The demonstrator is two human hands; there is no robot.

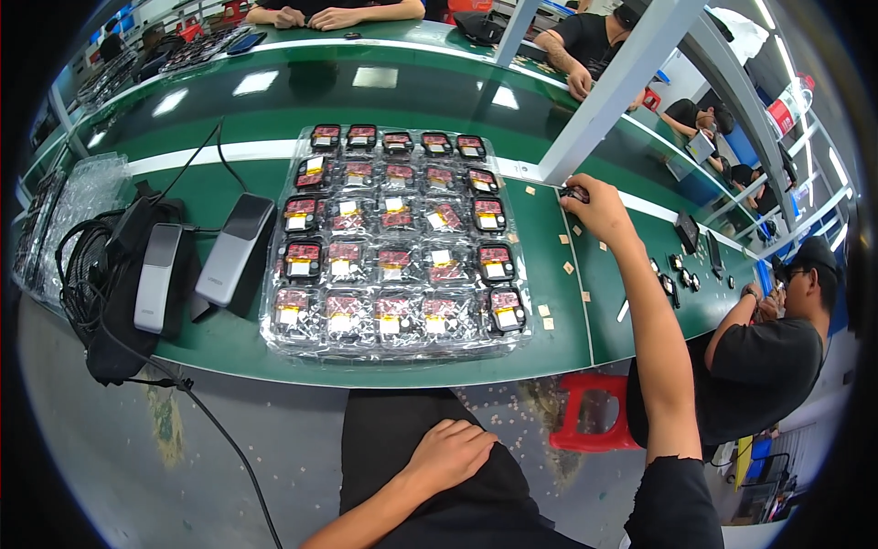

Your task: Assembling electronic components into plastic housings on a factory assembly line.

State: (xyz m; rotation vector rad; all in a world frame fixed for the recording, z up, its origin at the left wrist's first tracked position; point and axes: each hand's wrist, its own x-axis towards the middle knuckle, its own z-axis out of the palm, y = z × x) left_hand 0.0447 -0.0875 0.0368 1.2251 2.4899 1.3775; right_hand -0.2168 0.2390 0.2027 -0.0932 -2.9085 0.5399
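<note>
My right hand [599, 210] reaches far out over the green bench. Its fingers are closed on a small black electronic device [575, 193], mostly covered by the fingertips, beside the foot of a grey metal post. My left hand [453, 455] lies on my dark-clothed thigh, fingers laid out and nothing in them. Left of the right arm sits a clear plastic blister tray [416, 350] with rows of black-framed device halves [488, 215], each showing a red circuit board and a white-and-yellow part.
Two grey-and-black boxy devices [240, 249] and coiled black cables [84, 265] stand left of the tray. Small tan squares [568, 267] dot the bench. A co-worker [768, 339] sits at right by a red stool [585, 412]; a slanted grey post [622, 87] rises near my right hand.
</note>
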